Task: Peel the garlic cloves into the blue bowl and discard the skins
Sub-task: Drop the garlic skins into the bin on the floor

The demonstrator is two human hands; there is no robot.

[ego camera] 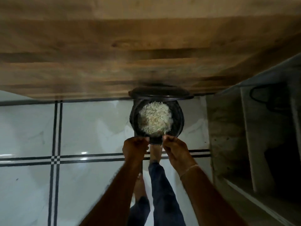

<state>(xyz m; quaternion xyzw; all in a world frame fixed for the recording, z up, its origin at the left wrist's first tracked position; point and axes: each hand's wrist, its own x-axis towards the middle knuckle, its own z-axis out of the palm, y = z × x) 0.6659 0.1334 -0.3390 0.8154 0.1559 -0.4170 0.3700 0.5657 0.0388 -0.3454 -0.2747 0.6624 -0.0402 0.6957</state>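
Note:
A round black bin (pixel 178 121) stands on the floor with its lid (pixel 160 93) raised at the far side. A pale heap of garlic skins (pixel 154 119) fills the inside. Both my hands hover over the bin's near rim. My left hand (pixel 136 148) has its fingers curled and thumb against the fingertips, with nothing visible in it. My right hand (pixel 175 150) pinches a small pale scrap of skin (pixel 165 134) at its fingertips. The blue bowl and the garlic cloves are out of view.
A wooden panel (pixel 146 51) fills the far side behind the bin. White floor tiles (pixel 91 128) with black lines surround it. A grey concrete shelf unit (pixel 244 136) stands to the right. My bare foot (pixel 155 154) is at the bin's near base.

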